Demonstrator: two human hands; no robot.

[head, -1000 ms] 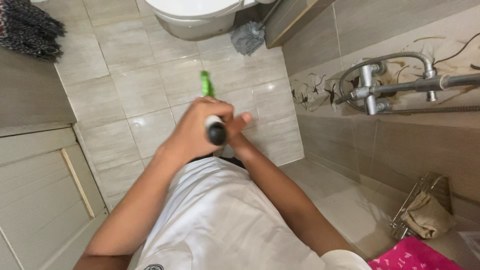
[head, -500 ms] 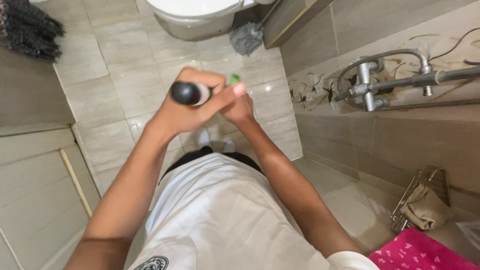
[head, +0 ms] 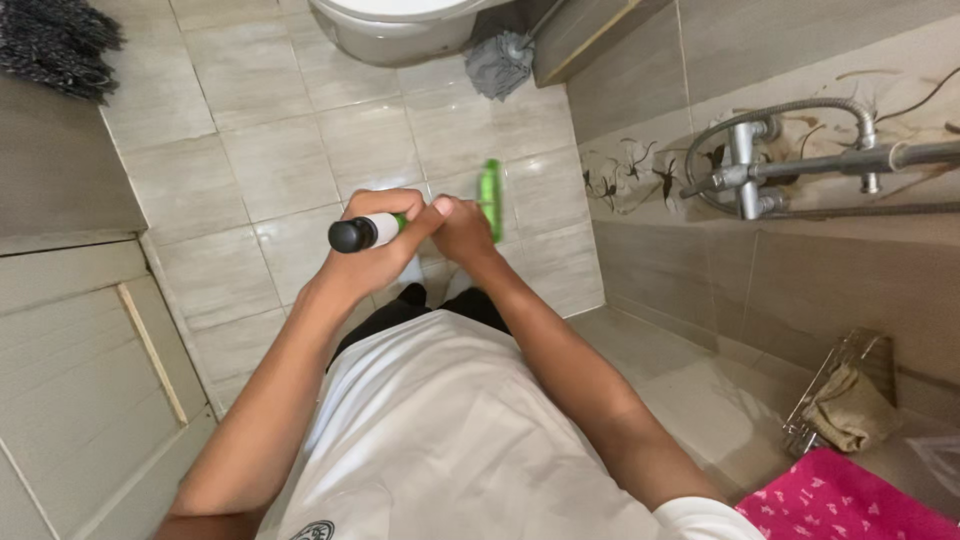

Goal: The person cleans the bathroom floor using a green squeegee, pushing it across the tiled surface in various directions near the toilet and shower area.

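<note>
Mid-frame, my left hand (head: 375, 250) and right hand (head: 462, 228) were clenched round the brush handle (head: 365, 232); it looked light, stiff, best gripped near its black cap.

Both hands (head: 415, 235) clenched together, forearms converging

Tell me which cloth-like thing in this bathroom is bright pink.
The pink cloth at the bottom right corner. The rag in the wire rack above it is tan, and the mop head by the toilet is grey.
</note>
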